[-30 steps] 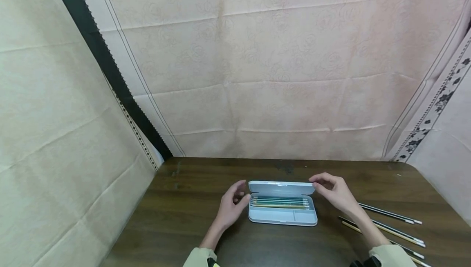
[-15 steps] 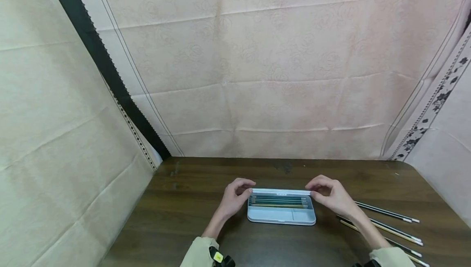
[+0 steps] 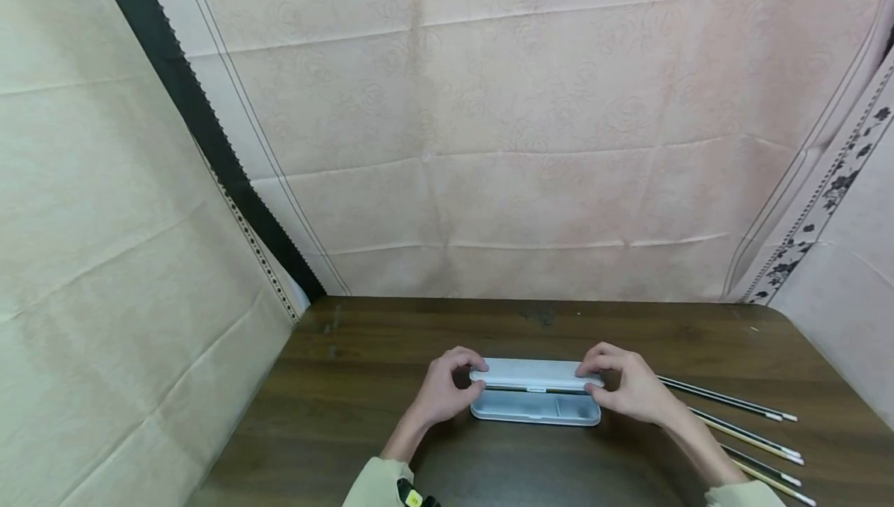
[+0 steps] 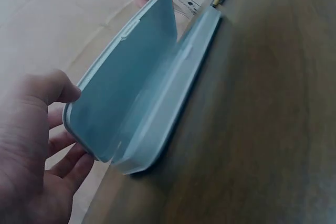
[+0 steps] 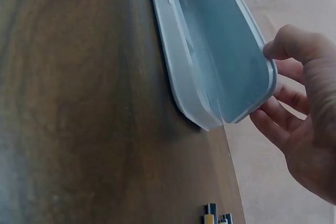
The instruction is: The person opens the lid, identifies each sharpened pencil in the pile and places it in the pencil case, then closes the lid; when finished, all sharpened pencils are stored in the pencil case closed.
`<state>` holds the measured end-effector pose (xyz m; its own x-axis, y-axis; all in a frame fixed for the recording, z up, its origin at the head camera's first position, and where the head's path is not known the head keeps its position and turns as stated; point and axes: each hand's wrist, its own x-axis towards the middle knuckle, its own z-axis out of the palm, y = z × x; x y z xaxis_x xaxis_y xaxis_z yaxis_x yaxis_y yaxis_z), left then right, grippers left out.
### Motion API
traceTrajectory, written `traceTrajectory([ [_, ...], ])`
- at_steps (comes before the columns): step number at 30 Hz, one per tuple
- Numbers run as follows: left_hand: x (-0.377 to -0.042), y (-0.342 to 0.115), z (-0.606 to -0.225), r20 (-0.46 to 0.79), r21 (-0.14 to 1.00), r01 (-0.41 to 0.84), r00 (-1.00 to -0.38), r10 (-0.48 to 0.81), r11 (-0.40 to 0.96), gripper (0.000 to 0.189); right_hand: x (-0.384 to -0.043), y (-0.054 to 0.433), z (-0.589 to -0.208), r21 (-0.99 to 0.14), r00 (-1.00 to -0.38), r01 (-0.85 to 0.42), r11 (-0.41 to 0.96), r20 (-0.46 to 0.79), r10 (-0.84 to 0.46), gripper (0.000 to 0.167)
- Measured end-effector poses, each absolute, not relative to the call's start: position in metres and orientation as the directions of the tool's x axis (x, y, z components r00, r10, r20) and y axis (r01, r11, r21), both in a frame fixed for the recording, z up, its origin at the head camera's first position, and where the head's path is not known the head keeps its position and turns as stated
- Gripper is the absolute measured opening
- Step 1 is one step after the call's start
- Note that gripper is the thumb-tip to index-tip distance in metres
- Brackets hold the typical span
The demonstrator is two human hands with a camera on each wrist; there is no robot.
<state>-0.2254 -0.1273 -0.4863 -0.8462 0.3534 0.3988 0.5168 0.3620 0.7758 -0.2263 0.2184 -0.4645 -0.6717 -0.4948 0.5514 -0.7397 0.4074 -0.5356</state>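
Note:
A pale blue pencil case point(image 3: 513, 408) lies on the table with its hinged lid point(image 3: 534, 372) tilted partway over the base. My left hand point(image 3: 445, 390) pinches the lid's left end; in the left wrist view the thumb of that hand point(image 4: 31, 124) is on the rim and the fingers are behind. At the opposite end my right hand point(image 3: 632, 389) grips the lid between thumb and fingers, as the right wrist view also shows. Under the lid, the pencils inside are mostly hidden. The front compartments of the base still show in the head view.
Several pencils point(image 3: 729, 398), dark and yellowish, lie on the brown wooden table point(image 3: 391, 336) to the right, partly behind my right forearm. Pale patterned cloth point(image 3: 531, 142) hangs behind the table and along both sides.
The lid has swung forward and down from standing upright, covering the pencils in the case. My left hand moved from beside the case to take hold of the lid; my right hand followed it down.

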Motion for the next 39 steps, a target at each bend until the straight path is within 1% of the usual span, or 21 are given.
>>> traceTrajectory([
  [3, -0.223, -0.127, -0.487, 0.402, 0.749, 0.532, -0.838, 0.369, 0.394, 0.02, -0.224, 0.218, -0.467, -0.511, -0.665, -0.747, 0.426, 0.551, -0.505, 0.037],
  [11, -0.216, -0.128, -0.491, 0.366, 0.712, 0.535, -0.836, 0.409, 0.455, 0.019, -0.217, 0.215, -0.472, -0.444, -0.682, -0.731, 0.518, 0.512, -0.522, 0.037],
  [17, -0.213, -0.13, -0.497, 0.364, 0.696, 0.54, -0.833, 0.416, 0.473, 0.019, -0.212, 0.211, -0.476, -0.409, -0.653, -0.757, 0.51, 0.511, -0.558, 0.035],
  [21, -0.212, -0.13, -0.5, 0.373, 0.681, 0.551, -0.828, 0.419, 0.483, 0.021, -0.211, 0.21, -0.48, -0.383, -0.647, -0.76, 0.524, 0.514, -0.563, 0.035],
  [30, -0.211, -0.13, -0.506, 0.394, 0.646, 0.571, -0.818, 0.42, 0.507, 0.024, -0.21, 0.208, -0.485, -0.365, -0.677, -0.733, 0.573, 0.472, -0.565, 0.033],
  [36, -0.212, -0.13, -0.509, 0.401, 0.64, 0.578, -0.813, 0.423, 0.506, 0.024, -0.208, 0.208, -0.485, -0.386, -0.705, -0.708, 0.592, 0.439, -0.557, 0.033],
  [39, -0.211, -0.13, -0.51, 0.402, 0.623, 0.585, -0.809, 0.428, 0.52, 0.023, -0.207, 0.208, -0.487, -0.385, -0.701, -0.712, 0.587, 0.436, -0.564, 0.032],
])
